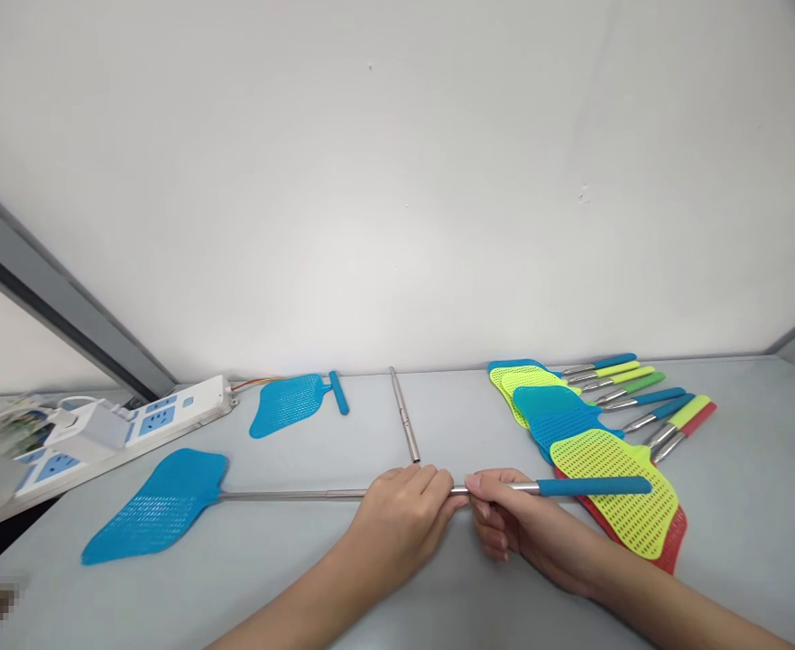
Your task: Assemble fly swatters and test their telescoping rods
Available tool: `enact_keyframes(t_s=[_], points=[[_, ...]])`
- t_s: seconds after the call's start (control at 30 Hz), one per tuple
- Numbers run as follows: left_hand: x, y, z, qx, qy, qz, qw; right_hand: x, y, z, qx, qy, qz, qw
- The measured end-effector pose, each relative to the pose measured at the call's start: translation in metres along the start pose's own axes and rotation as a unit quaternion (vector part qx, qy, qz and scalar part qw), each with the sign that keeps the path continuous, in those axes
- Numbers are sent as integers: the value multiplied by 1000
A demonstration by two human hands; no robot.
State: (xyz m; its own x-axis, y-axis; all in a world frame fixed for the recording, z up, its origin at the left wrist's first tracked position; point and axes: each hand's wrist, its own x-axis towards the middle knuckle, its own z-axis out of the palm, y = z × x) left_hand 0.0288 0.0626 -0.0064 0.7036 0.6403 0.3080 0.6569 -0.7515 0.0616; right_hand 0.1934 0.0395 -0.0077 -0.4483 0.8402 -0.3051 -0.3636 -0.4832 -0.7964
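Both my hands are closed round the metal rod of a blue fly swatter, which lies level across the front of the table. My left hand grips the thin rod near its middle, knuckles up. Just beside it, my right hand pinches the thicker metal part near the blue handle. The handle's end passes over a yellow swatter head in the pile at the right. Beyond my left hand lies a loose metal telescopic rod. A separate blue swatter head and a short blue handle grip lie farther back.
A pile of blue, yellow, green and red fly swatters with shortened rods lies at the right on the grey table. A white power strip with plugs and cables runs along the left edge. A white wall stands behind.
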Motion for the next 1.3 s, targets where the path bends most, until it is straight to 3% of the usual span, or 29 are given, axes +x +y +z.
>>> enact_keyframes(t_s=[0.5, 1.3], points=[[5, -12, 1, -3, 2, 44, 999, 1, 5, -5, -18, -15, -9, 1000], [3, -10, 7, -13, -19, 17, 1000, 2, 1, -7, -4, -29, 2, 1000]])
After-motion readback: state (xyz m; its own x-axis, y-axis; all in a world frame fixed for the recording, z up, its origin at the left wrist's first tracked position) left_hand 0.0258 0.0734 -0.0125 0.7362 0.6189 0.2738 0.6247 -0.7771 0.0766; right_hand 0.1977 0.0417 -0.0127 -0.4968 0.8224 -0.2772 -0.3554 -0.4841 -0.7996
